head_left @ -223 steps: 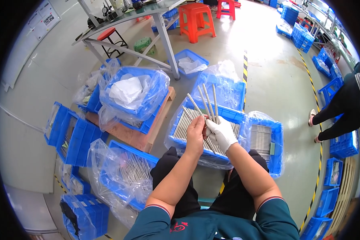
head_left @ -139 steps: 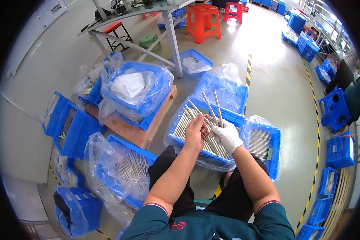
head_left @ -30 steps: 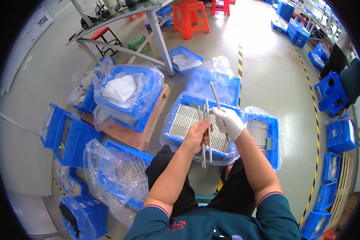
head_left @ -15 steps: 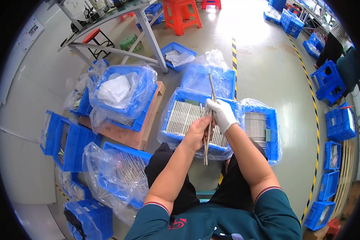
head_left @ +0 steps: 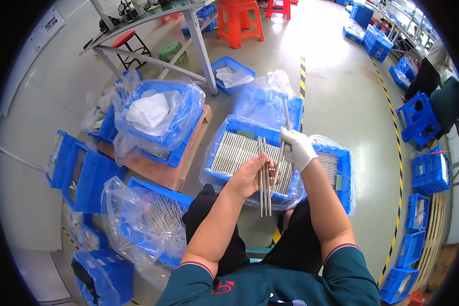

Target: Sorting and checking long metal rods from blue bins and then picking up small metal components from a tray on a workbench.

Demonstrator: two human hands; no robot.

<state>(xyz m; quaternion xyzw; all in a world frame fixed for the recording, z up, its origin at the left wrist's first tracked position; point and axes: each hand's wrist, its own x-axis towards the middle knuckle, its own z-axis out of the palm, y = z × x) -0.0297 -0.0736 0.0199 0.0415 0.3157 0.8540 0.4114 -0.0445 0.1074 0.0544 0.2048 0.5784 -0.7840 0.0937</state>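
While the person sat over the blue crates, the bare left hand (head_left: pixel 247 176) was curled about a small bundle of thin metal rods (head_left: pixel 264 176), fingers wrapped loosely round their middle with the thumb across the front. These rods stood nearly upright in the view, their long axis running toward and away from the person, lower ends hanging past the hand above the lap, upper ends over the crate of rods (head_left: pixel 239 153). The gloved right hand (head_left: pixel 297 148) was closed in a pinch on a single rod (head_left: pixel 286 115), which rose from the white glove and pointed away from the person, tilted slightly left. Whether the gloved fingers also touched the bundle could not be told. Both hands hovered just above the plastic-lined crate, where many more rods lay side by side in a flat row.
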